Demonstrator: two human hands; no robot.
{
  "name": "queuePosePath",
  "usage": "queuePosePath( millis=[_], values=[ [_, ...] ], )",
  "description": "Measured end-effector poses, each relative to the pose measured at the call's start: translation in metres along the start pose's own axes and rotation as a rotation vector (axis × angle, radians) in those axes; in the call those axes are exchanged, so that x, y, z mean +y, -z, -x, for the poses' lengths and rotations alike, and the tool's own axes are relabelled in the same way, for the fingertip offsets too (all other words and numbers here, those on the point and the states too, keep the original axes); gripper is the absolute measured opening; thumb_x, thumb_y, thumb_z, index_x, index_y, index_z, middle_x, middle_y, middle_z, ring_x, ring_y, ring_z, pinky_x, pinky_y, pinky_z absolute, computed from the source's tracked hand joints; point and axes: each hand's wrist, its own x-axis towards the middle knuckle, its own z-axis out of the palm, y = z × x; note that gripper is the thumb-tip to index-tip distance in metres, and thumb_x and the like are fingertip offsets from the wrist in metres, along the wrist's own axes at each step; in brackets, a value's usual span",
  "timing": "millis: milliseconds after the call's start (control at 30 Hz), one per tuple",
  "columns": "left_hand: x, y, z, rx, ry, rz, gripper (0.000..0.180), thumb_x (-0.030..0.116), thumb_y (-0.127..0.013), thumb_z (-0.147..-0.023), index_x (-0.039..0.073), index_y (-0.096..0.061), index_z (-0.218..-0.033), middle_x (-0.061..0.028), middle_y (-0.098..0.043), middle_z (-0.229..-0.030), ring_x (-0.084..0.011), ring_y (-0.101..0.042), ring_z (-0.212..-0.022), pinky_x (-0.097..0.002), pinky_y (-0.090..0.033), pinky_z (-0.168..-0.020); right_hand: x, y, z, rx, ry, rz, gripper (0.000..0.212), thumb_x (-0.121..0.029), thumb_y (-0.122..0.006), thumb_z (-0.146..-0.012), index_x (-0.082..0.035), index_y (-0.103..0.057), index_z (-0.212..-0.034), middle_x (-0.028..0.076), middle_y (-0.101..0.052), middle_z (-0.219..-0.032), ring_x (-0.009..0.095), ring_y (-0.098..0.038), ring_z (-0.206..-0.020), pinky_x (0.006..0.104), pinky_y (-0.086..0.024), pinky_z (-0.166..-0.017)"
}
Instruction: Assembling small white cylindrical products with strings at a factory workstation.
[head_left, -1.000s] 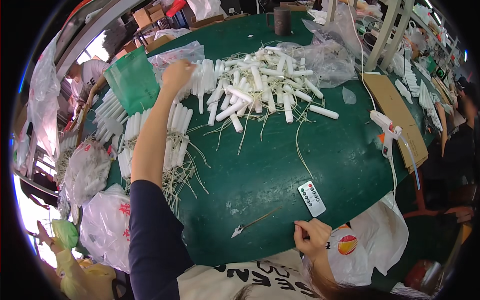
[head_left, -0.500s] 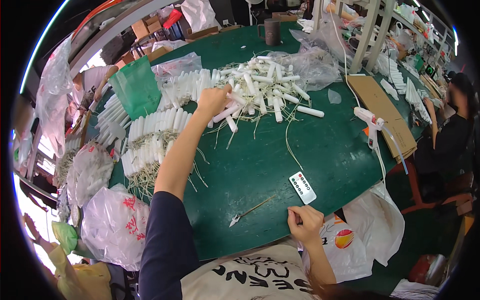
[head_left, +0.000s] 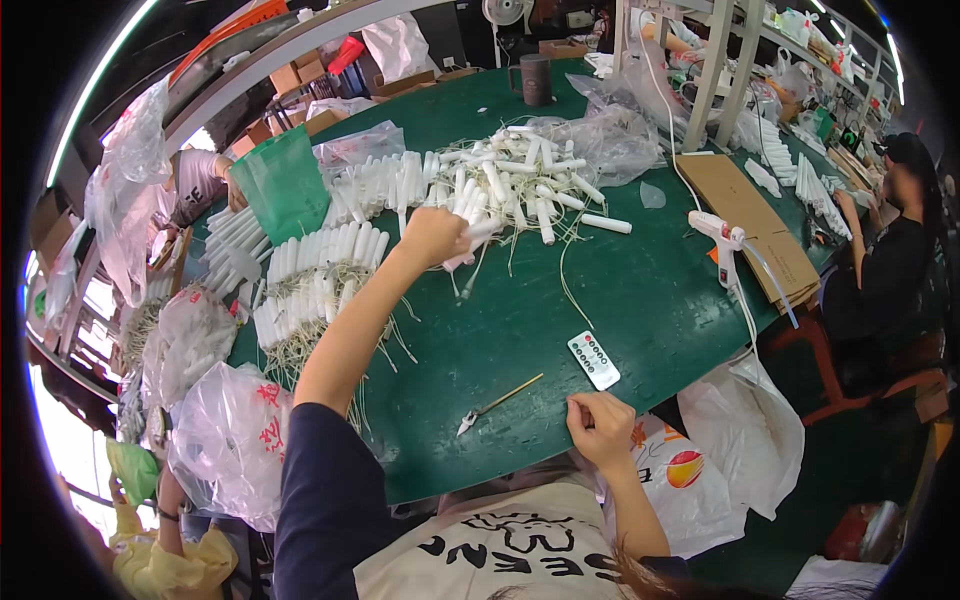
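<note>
My left hand (head_left: 437,237) reaches over the table to the near left side of a loose heap of white tubes (head_left: 520,170) with thin pale wires. Its fingers are closed round one white tube (head_left: 484,229), whose end sticks out on the right. My right hand (head_left: 600,427) is curled into a loose fist at the table's near edge, with nothing seen in it. Just beyond that fist lies a small white remote control (head_left: 594,360) with several buttons. To its left, a thin stick (head_left: 510,394) with a whitish tip lies on the green table (head_left: 480,330).
Rows of wired tubes (head_left: 325,255) lie left of the heap, beside a green plastic bag (head_left: 282,183). A white glue gun (head_left: 722,235) with its cord rests by flat cardboard (head_left: 745,215) at right. A dark mug (head_left: 535,80) stands far back. Co-workers sit at both sides.
My left hand has drawn back slightly toward me at the heap's near edge, with a white tube in its fingers. My right hand stays curled by the remote control. The view has shifted a little.
</note>
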Motion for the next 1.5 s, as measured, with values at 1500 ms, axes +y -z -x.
queuePosePath(
  millis=[1500],
  values=[
    [0.093,0.217,0.162,0.17,-0.502,0.539,0.018,0.025,-0.069,-0.075,0.01,-0.06,-0.077,-0.0015,-0.044,-0.054,-0.0183,-0.049,-0.046,-0.0341,-0.037,-0.04,-0.018,0.029,-0.015,0.037,-0.517,-0.943,0.026,-0.019,-0.043,-0.097,0.003,-0.057,-0.093,0.005,-0.053,-0.074,0.01,-0.047,-0.061,0.0209,-0.037,-0.052]
  ],
)
